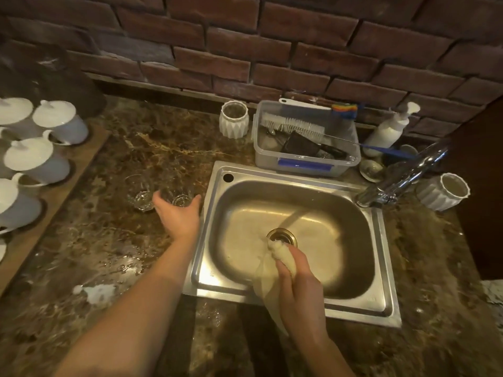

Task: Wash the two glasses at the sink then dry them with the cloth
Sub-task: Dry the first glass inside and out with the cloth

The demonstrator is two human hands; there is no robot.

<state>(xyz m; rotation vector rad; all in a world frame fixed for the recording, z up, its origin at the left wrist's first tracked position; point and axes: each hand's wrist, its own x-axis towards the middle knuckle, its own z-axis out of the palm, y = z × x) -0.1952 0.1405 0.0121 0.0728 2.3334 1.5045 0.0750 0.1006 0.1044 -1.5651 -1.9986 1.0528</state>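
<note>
Two clear glasses stand side by side on the marbled counter left of the steel sink [381, 268]: the left glass [138, 193] and the right glass [178, 195]. My left hand [178, 216] reaches around the right glass with fingers spread on either side of it; whether it touches the glass is unclear. Over the sink's front part, my right hand [298, 289] is closed on a pale cream cloth [268, 281], which bunches near the drain [281, 236] and hangs down over the sink's front rim.
A chrome tap [402, 180] juts in from the right over the basin. Behind the sink sit a clear tub of brushes [304, 137], a white ribbed jar [234, 119], a soap pump [389, 129] and a white ribbed cup [443, 190]. White lidded cups [30, 156] fill a board at left.
</note>
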